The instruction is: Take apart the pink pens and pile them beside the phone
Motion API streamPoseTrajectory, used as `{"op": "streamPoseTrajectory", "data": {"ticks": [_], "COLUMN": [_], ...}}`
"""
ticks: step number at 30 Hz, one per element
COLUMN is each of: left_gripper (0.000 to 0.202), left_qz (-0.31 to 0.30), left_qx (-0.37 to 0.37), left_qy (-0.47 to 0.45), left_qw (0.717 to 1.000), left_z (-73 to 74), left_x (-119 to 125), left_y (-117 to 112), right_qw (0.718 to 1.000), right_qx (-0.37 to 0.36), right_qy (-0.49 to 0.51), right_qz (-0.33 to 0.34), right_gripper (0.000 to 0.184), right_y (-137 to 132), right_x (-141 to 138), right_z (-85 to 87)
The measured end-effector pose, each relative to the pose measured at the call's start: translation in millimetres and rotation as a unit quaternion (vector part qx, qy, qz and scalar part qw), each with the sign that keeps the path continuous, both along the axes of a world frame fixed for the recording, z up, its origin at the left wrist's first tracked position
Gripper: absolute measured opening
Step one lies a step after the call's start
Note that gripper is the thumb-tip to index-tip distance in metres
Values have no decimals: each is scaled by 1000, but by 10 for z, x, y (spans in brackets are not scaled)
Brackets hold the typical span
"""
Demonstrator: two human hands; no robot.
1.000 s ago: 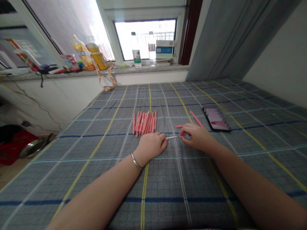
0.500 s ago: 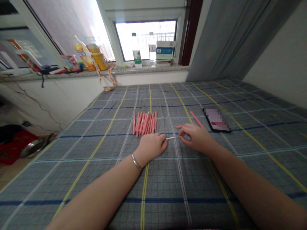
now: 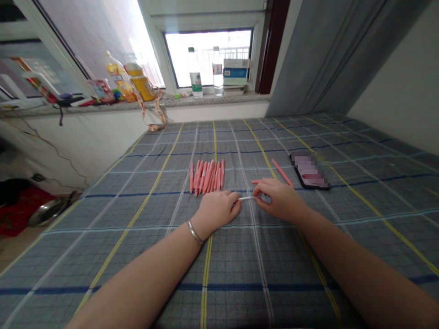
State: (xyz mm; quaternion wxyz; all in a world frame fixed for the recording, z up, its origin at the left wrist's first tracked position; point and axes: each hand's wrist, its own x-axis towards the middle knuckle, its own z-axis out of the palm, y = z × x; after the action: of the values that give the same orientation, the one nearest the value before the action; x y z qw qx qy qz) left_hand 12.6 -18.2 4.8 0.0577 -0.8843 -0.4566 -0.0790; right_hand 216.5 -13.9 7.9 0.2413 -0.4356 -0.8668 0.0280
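My left grip [image 3: 217,211]: clamps thin white stick [image 3: 246,198]
My right grip [image 3: 279,198]: clamps its other end
Stick: near row of pink sticks [image 3: 206,176]

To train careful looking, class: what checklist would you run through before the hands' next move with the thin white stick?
1. Left hand pinches one end of the white stick: ok.
2. Right hand pinches the other end: ok.
3. Stick straight between them: ok.
4. Row of pink tubes lying side by side beyond the left hand: ok.
5. Phone apart from the right hand: ok.
6. Pink piece peeking out by the right fingers, touched or not: cannot tell.
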Motion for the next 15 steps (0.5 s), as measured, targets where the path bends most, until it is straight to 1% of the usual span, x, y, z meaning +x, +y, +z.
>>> {"op": "streamPoseTrajectory", "data": {"ticks": [10,15], "left_gripper": [39,40], "left_qz": [-16,-13], "left_qx": [4,-6], "left_qy": [-2,0], "left_qw": [1000,1000], "left_z": [7,-6], "left_x": [2,8], "left_y": [-2,2], "right_qw": [1000,999], "right_qx": [-9,-21], "right_qy": [9,2], "right_qz": [21,32], "right_gripper": [6,9], "right_y": [0,17], "right_x": [-19,-36], "right_z": [-26,-80]}}
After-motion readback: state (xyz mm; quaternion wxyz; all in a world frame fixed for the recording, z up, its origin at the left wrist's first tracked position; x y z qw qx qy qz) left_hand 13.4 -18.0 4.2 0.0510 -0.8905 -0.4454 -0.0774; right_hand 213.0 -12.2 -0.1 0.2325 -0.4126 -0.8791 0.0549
